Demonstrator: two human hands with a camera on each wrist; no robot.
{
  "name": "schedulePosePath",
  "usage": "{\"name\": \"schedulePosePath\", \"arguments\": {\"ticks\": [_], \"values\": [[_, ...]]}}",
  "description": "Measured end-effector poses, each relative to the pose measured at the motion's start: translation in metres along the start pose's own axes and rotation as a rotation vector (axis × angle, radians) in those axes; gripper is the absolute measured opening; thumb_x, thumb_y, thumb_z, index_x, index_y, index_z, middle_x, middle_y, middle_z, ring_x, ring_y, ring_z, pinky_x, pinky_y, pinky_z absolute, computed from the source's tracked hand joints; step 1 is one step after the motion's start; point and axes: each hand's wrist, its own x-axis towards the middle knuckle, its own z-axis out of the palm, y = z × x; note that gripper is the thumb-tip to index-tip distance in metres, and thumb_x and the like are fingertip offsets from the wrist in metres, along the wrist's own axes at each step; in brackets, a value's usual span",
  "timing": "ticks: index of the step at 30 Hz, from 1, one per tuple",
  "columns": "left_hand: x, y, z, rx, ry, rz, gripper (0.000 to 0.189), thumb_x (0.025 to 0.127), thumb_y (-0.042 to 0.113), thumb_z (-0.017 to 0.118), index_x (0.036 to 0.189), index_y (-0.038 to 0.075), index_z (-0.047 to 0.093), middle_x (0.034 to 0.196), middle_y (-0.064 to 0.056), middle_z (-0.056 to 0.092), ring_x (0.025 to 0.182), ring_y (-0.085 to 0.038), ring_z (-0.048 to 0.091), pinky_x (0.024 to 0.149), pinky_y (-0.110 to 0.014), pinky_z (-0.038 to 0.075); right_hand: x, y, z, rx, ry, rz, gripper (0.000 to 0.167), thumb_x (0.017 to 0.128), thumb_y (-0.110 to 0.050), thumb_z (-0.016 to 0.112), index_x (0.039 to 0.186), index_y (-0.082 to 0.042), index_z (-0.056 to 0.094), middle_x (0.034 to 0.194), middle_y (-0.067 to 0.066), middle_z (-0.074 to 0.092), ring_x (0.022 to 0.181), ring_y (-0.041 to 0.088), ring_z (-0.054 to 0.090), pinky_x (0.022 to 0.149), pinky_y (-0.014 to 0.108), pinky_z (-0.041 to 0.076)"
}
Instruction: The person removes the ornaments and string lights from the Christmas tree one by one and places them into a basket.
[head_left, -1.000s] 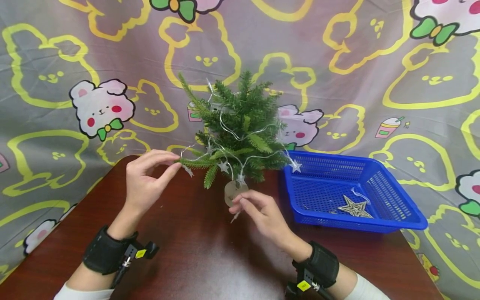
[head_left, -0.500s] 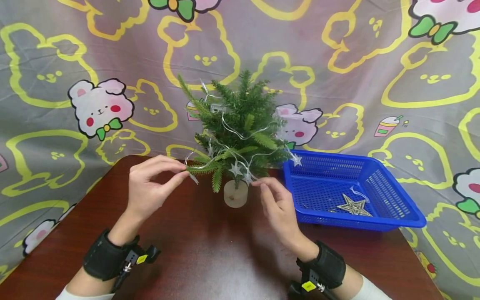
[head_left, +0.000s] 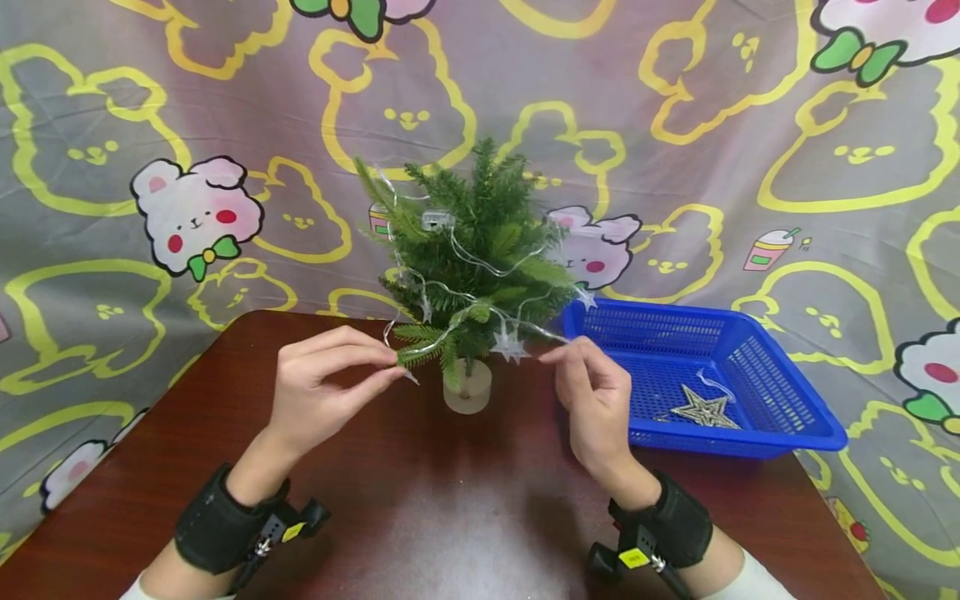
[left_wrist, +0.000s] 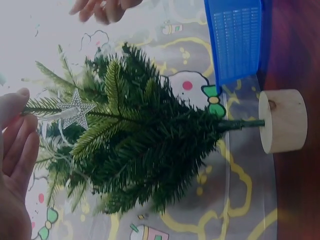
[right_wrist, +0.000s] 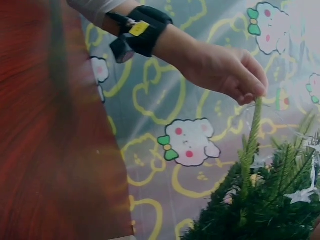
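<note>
A small artificial Christmas tree (head_left: 480,242) stands upright on a round wooden base (head_left: 467,388), with a clear string of star lights (head_left: 450,333) draped over its branches. My left hand (head_left: 330,387) pinches the tip of a low left branch between thumb and fingers. Close by that tip, in the left wrist view, hangs a clear star (left_wrist: 77,110). On the tree's right side my right hand (head_left: 596,400) pinches the light string and holds it stretched out from the branches. Two overlapping stars (head_left: 508,343) hang just left of those fingers. The right wrist view mainly shows my left hand (right_wrist: 225,70) on the branch.
A blue plastic basket (head_left: 750,437) stands right of the tree, partly behind my right hand. Inside it lies a glittery gold star (head_left: 705,408) with a ribbon loop. A patterned cloth (head_left: 285,108) hangs behind the brown table (head_left: 450,533). A small clear box (head_left: 437,220) sits among the upper-left branches.
My right hand has moved right and slightly up from in front of the base, drawing the light string with it. My left hand has shifted slightly right and down, still holding the branch tip.
</note>
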Motion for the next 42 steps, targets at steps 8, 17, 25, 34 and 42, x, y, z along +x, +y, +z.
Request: {"name": "schedulePosePath", "arguments": {"ticks": [8, 17, 25, 34, 42], "values": [[0.005, 0.011, 0.017, -0.006, 0.002, 0.119, 0.012, 0.083, 0.014, 0.080, 0.080, 0.003, 0.077, 0.076, -0.008, 0.073, 0.072, -0.015, 0.068, 0.075, -0.017, 0.054, 0.012, -0.011, -0.001, -0.013, -0.038, 0.173, 0.040, 0.109, -0.018, 0.033, 0.135, 0.004, 0.054, 0.116, 0.003, 0.073, 0.068, 0.009, 0.070, 0.032, 0.029, 0.015], [0.006, 0.018, 0.031, -0.004, -0.013, 0.188, 0.008, 0.084, 0.012, 0.079, 0.081, 0.004, 0.077, 0.077, -0.008, 0.073, 0.069, -0.016, 0.069, 0.067, -0.022, 0.056, 0.023, -0.019, 0.001, 0.191, -0.022, 0.321, 0.034, 0.109, -0.032, 0.030, 0.116, -0.008, 0.053, 0.114, 0.003, 0.074, 0.088, 0.022, 0.076, 0.032, 0.023, 0.037], [0.007, 0.020, 0.037, -0.012, -0.012, 0.215, 0.007, 0.084, 0.011, 0.079, 0.082, 0.004, 0.076, 0.077, -0.007, 0.073, 0.069, -0.015, 0.069, 0.064, -0.023, 0.056, 0.039, -0.027, 0.004, 0.405, 0.031, 0.428, 0.033, 0.109, -0.017, 0.023, 0.087, -0.015, 0.047, 0.112, 0.008, 0.070, 0.090, 0.026, 0.075, 0.043, 0.029, 0.055], [0.009, 0.022, 0.041, -0.014, -0.007, 0.222, 0.009, 0.085, 0.011, 0.078, 0.081, 0.003, 0.076, 0.077, -0.007, 0.073, 0.068, -0.015, 0.069, 0.064, -0.023, 0.056, 0.054, -0.028, 0.015, 0.206, 0.026, 0.423, 0.027, 0.094, 0.006, 0.054, 0.085, -0.016, 0.043, 0.100, -0.001, 0.060, 0.068, 0.005, 0.055, 0.044, 0.015, 0.029], [0.010, 0.023, 0.043, -0.011, 0.001, 0.223, 0.009, 0.086, 0.012, 0.077, 0.081, 0.004, 0.076, 0.077, -0.007, 0.073, 0.069, -0.016, 0.069, 0.064, -0.023, 0.055, 0.059, -0.031, 0.018, -0.056, -0.040, 0.143, 0.021, 0.095, 0.004, 0.056, 0.112, -0.008, 0.061, 0.083, -0.004, 0.072, 0.066, 0.010, 0.065, 0.041, 0.021, 0.039]]}}
